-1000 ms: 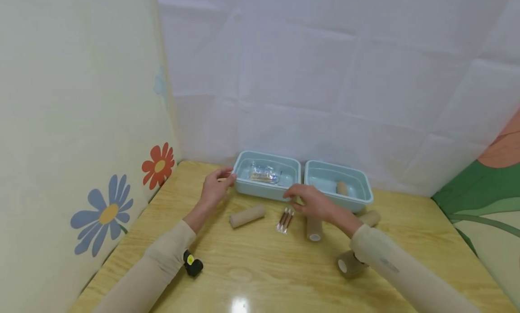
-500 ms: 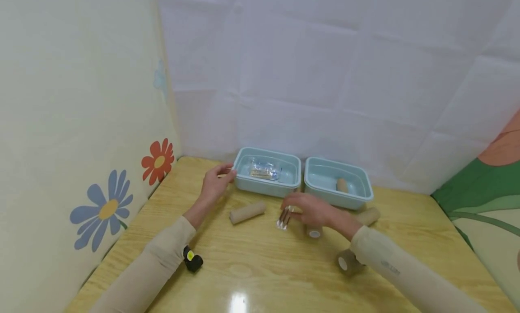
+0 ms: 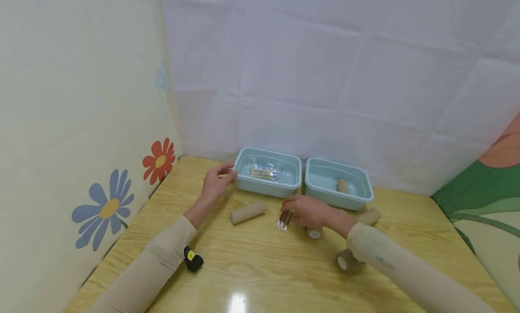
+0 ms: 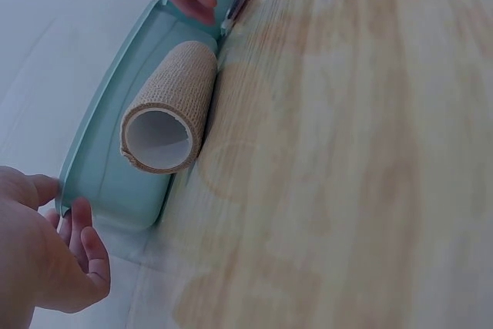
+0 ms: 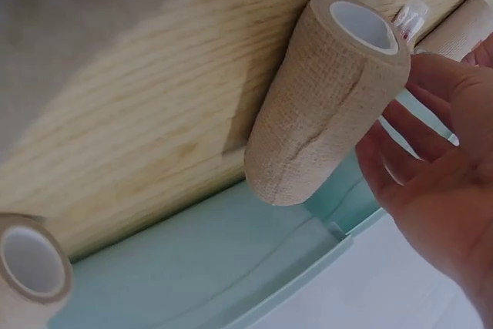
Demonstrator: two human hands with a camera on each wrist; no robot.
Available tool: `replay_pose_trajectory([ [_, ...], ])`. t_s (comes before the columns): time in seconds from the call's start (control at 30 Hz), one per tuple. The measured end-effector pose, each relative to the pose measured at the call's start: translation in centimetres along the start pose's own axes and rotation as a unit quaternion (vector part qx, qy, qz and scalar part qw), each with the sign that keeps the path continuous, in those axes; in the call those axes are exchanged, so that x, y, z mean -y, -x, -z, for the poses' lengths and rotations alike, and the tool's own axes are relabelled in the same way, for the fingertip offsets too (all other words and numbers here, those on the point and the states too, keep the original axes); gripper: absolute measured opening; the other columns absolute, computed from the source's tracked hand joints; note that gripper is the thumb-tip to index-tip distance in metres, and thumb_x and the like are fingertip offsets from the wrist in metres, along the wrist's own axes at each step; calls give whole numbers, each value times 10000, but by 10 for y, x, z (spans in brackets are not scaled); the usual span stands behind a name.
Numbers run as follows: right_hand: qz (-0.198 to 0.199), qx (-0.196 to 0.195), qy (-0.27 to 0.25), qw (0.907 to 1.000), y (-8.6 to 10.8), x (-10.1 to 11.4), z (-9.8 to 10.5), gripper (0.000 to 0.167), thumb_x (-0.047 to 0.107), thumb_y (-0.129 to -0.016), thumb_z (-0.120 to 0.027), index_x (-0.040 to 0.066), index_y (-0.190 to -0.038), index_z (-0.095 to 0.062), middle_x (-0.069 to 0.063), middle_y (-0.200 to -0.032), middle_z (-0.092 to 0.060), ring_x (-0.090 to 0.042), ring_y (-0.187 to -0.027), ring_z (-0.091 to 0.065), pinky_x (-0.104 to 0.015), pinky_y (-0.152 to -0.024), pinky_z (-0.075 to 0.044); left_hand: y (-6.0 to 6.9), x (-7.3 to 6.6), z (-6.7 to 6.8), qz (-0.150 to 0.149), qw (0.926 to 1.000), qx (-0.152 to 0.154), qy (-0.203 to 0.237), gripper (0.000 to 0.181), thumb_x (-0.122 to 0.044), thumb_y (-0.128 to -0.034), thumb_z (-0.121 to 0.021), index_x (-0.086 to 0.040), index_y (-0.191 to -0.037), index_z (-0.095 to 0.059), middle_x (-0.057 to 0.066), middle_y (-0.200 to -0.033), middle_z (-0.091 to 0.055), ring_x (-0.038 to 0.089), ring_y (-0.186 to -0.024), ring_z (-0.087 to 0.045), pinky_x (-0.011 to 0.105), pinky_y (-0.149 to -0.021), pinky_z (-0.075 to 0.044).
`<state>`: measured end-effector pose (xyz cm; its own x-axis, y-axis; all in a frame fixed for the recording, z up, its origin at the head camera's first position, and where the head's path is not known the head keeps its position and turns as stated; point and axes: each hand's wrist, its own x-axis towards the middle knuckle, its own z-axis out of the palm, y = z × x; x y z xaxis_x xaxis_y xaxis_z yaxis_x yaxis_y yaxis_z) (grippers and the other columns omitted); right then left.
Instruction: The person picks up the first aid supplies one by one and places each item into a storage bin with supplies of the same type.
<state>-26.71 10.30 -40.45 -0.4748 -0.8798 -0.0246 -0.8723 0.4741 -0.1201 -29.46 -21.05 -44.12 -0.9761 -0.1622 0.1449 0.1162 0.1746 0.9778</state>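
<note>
My left hand (image 3: 215, 185) pinches the left end of a pale blue plastic bin (image 3: 268, 189) between thumb and fingers, plain in the left wrist view. Clear plastic packets (image 3: 265, 170) lie inside that bin. Over a small clear pack of brown-stemmed swabs (image 3: 285, 219) hovers my right hand (image 3: 312, 210), its fingers loosely bent. From the left wrist view, a small gap shows between those fingers and the pack. Close under the right hand lies a tan bandage roll (image 5: 327, 105). Another bandage roll (image 4: 173, 105) lies before the left bin.
A second blue bin (image 3: 335, 196) stands to the right with a small tan roll (image 3: 342, 185) inside. Further tan rolls lie by my right forearm, one thick roll (image 3: 349, 262) and one thinner roll (image 3: 369, 217). A white sheet (image 3: 300, 78) hangs behind the bins.
My right hand has come down from the left bin's front rim to the swab pack on the table. The left hand has kept its hold on the bin.
</note>
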Motion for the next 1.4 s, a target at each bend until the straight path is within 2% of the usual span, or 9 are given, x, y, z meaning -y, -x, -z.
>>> replay_pose_trajectory([
  [0.2, -315, 366, 192, 9986, -3, 5, 4, 387, 64, -924, -756, 53, -1300, -664, -135, -1307, -604, -315, -1197, -567, -442, -992, -484, 0, 0, 0, 3, 10000, -11, 9, 398, -194, -1003, -682, -17, -1355, -629, 193, -1187, -652, 342, -983, -672, 221, -683, -480],
  [0.47, -311, 429, 662, 9964, -7, 10, 2, 361, 26, -892, -762, 67, -1244, -688, -121, -1215, -621, -297, -1103, -594, -429, -941, -501, 1, -1, -2, 27, 10000, -19, 13, 400, -191, -1002, -682, -8, -1353, -628, 198, -1173, -652, 317, -962, -672, 223, -693, -483],
  [0.77, -327, 345, 515, 9975, -8, 8, -2, 419, -96, -825, -743, 89, -1197, -697, -70, -1080, -586, -260, -990, -573, -388, -891, -493, 2, -5, -3, 61, 10000, 12, -29, 404, -198, -1007, -675, -14, -1363, -622, 190, -1179, -646, 306, -970, -671, 228, -695, -481],
  [0.97, -338, 268, 534, 9976, -10, 6, -3, 457, -135, -806, -716, 78, -1209, -691, -82, -1067, -583, -259, -959, -586, -392, -855, -514, 1, -5, -3, 32, 10000, -33, -56, 399, -195, -1009, -670, -15, -1362, -623, 191, -1180, -650, 281, -945, -671, 223, -698, -480],
  [1.17, -374, 277, 554, 9974, -10, 6, -1, 376, -86, -834, -740, 79, -1170, -698, -86, -1053, -619, -253, -931, -616, -405, -801, -540, 2, -3, -2, 27, 10000, -56, -27, 400, -191, -1006, -676, -8, -1359, -624, 199, -1178, -651, 305, -959, -674, 212, -698, -486],
  [1.4, -658, 312, 347, 9967, -12, 2, 0, 260, -34, -839, -755, 89, -1066, -731, -63, -1015, -669, -234, -941, -631, -412, -820, -545, 2, -2, -1, 41, 10000, -49, -61, 398, -191, -1005, -679, -8, -1355, -627, 191, -1171, -653, 298, -960, -673, 225, -707, -481],
])
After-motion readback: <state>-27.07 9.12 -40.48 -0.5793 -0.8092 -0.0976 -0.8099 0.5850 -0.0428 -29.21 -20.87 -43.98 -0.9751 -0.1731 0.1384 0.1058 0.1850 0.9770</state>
